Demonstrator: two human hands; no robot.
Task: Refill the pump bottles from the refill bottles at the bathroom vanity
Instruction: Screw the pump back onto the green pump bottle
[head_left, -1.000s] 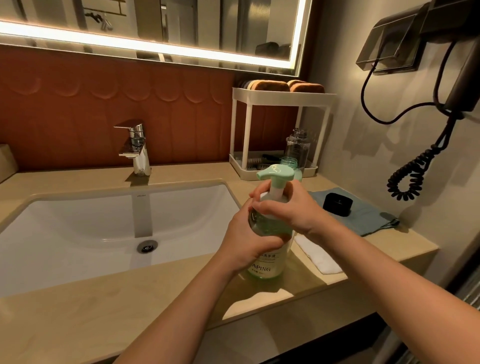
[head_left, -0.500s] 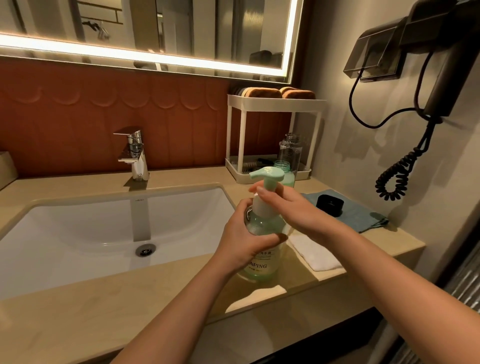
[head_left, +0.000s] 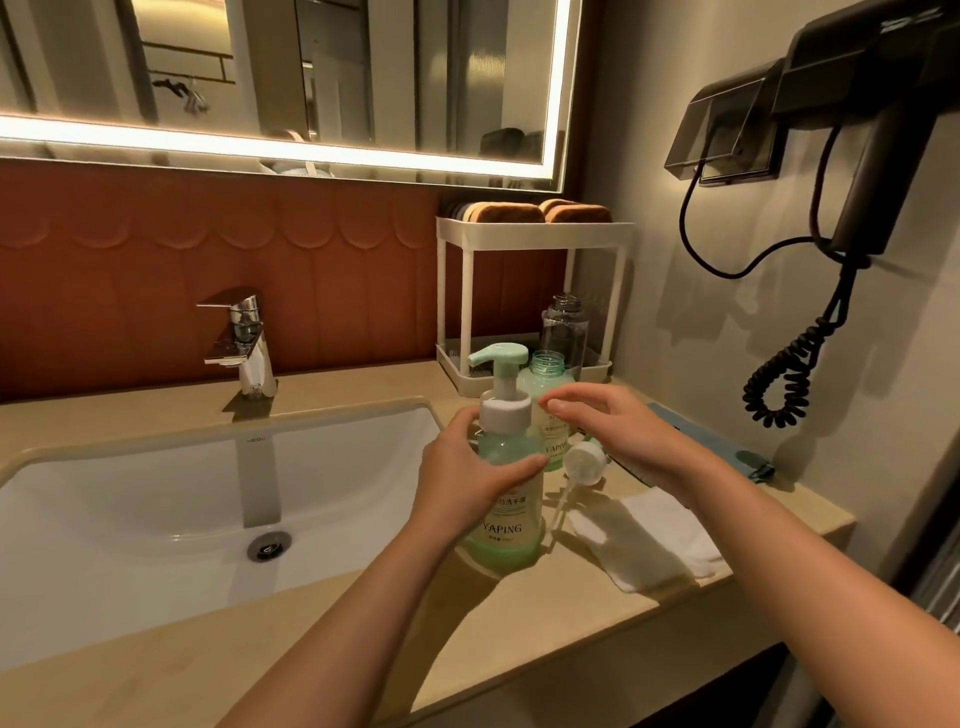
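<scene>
Head view: left hand (head_left: 470, 480) is wrapped around the green pump bottle (head_left: 506, 499), thumb across the front of the shoulder just under the white collar, fingers curled round the far side (full grasp, not a pinch). Bottle stands upright on the vanity counter (head_left: 363, 613), just right of the sink (head_left: 156, 519), pump head seated on top, spout pointing left.

Right hand (head_left: 623, 441) hovers beside the pump collar, fingers loosely spread and slightly curled, holding nothing, a gap showing between fingertips and collar.

Behind the pump bottle: second green bottle (head_left: 548, 402), open-necked, no pump. Its loose pump (head_left: 584, 465) lies on the counter under the right hand, tube pointing toward the counter's front edge.

Clear bottle (head_left: 565, 332) stands uncapped by the white rack (head_left: 530, 231). White cloth (head_left: 654, 540) lies flat to the right of the pump bottle.
</scene>
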